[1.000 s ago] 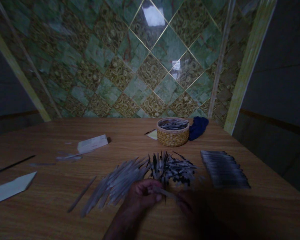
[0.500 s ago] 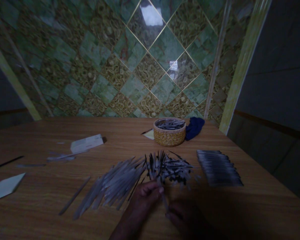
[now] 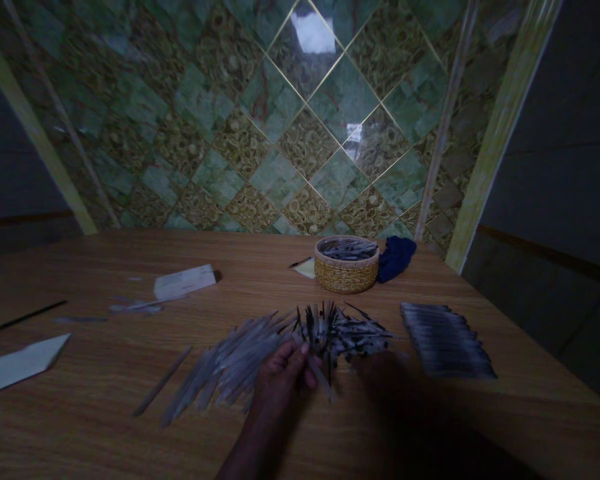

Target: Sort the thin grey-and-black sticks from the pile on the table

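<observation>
Between the thumb and fingers of my left hand (image 3: pixel 283 379) is a slim translucent pen barrel (image 3: pixel 322 381), slanting down to the right. My right hand (image 3: pixel 380 373) is in deep shadow at the near edge of a heap of black-tipped pen parts (image 3: pixel 363 333); its fingers are too dark to make out. Left of the hands lies a large pile of clear pen barrels (image 3: pixel 230 363). To the right, a neat row of dark-centred pens (image 3: pixel 445 340) lies side by side.
A woven basket (image 3: pixel 347 275) full of similar sticks stands at the back, beside a dark blue cloth (image 3: pixel 397 259). Leftward lie a white box (image 3: pixel 185 281), a pale card (image 3: pixel 25 363), a black stick (image 3: pixel 25 317) and a single barrel (image 3: pixel 163 381). A tiled wall closes the far side.
My right hand has moved from beside the barrel's lower end, forward and right to the black-tipped heap. My left hand still holds the barrel, slightly farther forward. The view has shifted a little left.
</observation>
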`<control>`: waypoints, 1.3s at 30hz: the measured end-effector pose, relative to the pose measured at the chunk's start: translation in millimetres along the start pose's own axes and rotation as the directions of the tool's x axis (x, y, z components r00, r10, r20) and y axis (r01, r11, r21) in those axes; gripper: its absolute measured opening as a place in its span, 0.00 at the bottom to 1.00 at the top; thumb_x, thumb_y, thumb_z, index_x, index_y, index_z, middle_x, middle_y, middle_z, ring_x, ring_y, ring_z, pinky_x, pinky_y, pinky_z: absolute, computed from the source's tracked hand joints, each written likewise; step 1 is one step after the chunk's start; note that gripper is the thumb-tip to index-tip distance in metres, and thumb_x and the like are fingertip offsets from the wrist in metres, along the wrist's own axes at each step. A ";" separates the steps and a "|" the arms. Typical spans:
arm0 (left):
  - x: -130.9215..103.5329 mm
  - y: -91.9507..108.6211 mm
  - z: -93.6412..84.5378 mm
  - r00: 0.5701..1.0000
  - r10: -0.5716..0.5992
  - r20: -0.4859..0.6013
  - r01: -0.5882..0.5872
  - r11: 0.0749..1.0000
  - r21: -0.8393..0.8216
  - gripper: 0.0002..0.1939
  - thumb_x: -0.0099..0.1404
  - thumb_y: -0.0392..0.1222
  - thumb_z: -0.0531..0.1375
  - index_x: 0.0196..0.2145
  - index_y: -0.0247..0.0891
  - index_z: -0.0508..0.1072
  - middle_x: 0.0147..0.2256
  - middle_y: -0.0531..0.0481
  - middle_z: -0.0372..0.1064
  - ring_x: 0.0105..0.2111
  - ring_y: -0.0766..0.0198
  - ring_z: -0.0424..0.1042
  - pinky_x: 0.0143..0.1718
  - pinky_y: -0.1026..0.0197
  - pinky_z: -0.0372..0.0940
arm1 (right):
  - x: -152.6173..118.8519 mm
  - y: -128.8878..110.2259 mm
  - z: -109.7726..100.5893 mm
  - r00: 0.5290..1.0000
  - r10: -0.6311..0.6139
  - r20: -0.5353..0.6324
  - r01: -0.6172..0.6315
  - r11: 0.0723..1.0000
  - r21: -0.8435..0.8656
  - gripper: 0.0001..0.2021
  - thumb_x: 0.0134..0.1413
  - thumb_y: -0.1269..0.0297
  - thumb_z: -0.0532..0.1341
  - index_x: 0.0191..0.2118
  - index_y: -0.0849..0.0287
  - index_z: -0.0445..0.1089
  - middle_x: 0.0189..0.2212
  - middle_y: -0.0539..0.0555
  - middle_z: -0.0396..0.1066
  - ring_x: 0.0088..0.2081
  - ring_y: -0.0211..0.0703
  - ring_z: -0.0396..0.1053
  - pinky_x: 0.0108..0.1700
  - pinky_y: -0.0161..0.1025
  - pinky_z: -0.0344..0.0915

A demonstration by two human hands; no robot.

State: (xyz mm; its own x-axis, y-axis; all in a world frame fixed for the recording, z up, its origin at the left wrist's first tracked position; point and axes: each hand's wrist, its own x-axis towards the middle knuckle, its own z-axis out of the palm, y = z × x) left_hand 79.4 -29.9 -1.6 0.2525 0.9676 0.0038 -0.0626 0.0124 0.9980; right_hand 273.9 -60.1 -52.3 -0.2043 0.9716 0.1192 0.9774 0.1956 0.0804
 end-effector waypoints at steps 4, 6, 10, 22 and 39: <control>2.5 -2.1 -5.3 0.998 0.035 -0.043 -0.037 0.998 -0.043 0.19 0.52 0.56 0.61 0.25 0.34 0.71 0.16 0.51 0.69 0.15 0.70 0.64 0.15 0.70 0.55 | 4.3 -3.5 -3.4 0.999 -0.036 0.004 0.036 0.999 -0.010 0.11 0.51 0.75 0.54 0.38 0.60 0.70 0.29 0.58 0.75 0.31 0.44 0.73 0.31 0.35 0.62; 2.6 -0.2 -7.9 0.995 0.060 -0.074 -0.065 0.995 -0.069 0.18 0.52 0.55 0.62 0.26 0.34 0.70 0.19 0.50 0.71 0.16 0.69 0.66 0.16 0.69 0.57 | 1.8 -7.5 -7.1 1.000 -0.013 -0.010 0.014 0.996 0.088 0.09 0.52 0.73 0.53 0.36 0.59 0.69 0.29 0.57 0.75 0.31 0.43 0.72 0.31 0.34 0.61; 0.0 6.5 -10.5 0.990 0.116 -0.075 -0.122 0.990 -0.075 0.18 0.54 0.54 0.61 0.27 0.34 0.70 0.19 0.51 0.70 0.17 0.68 0.67 0.17 0.68 0.59 | -9.0 -23.6 -8.5 0.999 0.042 -0.035 -0.015 0.825 0.565 0.06 0.52 0.66 0.54 0.33 0.57 0.68 0.26 0.50 0.73 0.27 0.38 0.69 0.27 0.31 0.58; -7.6 6.7 -0.3 0.989 0.145 0.037 -0.145 0.989 0.002 0.15 0.57 0.51 0.60 0.25 0.34 0.70 0.16 0.54 0.67 0.17 0.69 0.65 0.19 0.68 0.59 | -17.5 -52.2 0.6 0.984 0.145 0.105 -0.119 0.096 0.988 0.05 0.41 0.65 0.57 0.25 0.57 0.58 0.16 0.44 0.59 0.19 0.32 0.59 0.21 0.30 0.54; -10.5 -11.0 5.4 0.934 0.143 0.326 -0.224 0.948 0.226 0.12 0.58 0.46 0.59 0.24 0.35 0.66 0.19 0.54 0.64 0.21 0.67 0.64 0.23 0.66 0.57 | -23.3 -55.2 7.7 0.989 0.121 -0.085 0.009 0.528 0.849 0.05 0.44 0.67 0.54 0.22 0.58 0.59 0.18 0.46 0.58 0.21 0.34 0.55 0.24 0.32 0.49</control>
State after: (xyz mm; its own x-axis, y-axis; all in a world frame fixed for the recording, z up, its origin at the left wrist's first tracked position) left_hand 82.7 -41.6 -12.3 0.5421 0.8237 0.1666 0.1027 -0.2617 0.9597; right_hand 225.1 -92.5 -67.1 -0.0886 0.9732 0.2122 0.5612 0.2247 -0.7966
